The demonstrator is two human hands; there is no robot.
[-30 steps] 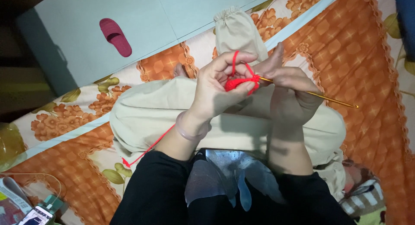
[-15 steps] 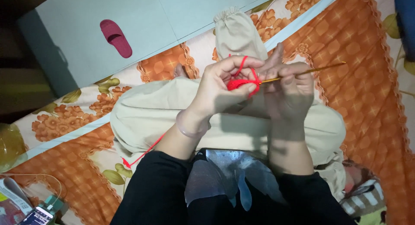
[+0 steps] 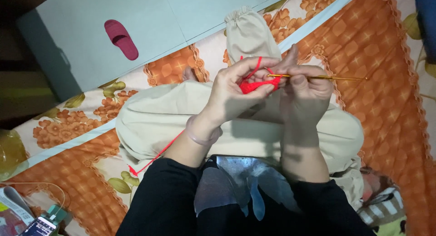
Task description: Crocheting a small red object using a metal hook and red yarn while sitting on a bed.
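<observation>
At the far left edge lie one phone [image 3: 40, 226] and a folded paper [image 3: 11, 208], on the orange flowered bedspread [image 3: 386, 81]. Above them, on the pale floor [image 3: 172, 18], rests a single pink slipper [image 3: 121, 39]. One strand of red yarn [image 3: 156, 156] runs from the bedspread up across the cream trousers [image 3: 150, 122] toward the left wrist, which wears one clear bangle [image 3: 200, 135]. The left hand [image 3: 236, 94] is curled, thumb and fingers pinching one small red crochet piece [image 3: 255, 86], with a loop of the yarn passing over its forefinger. Touching it on the right, the right hand [image 3: 305, 88] is closed around one golden crochet hook [image 3: 318, 76], whose tip meets the red piece while its handle points out to the right, roughly level. Both hands hover over the person's crossed legs, and two black sleeves [image 3: 168, 199] frame the bottom.
</observation>
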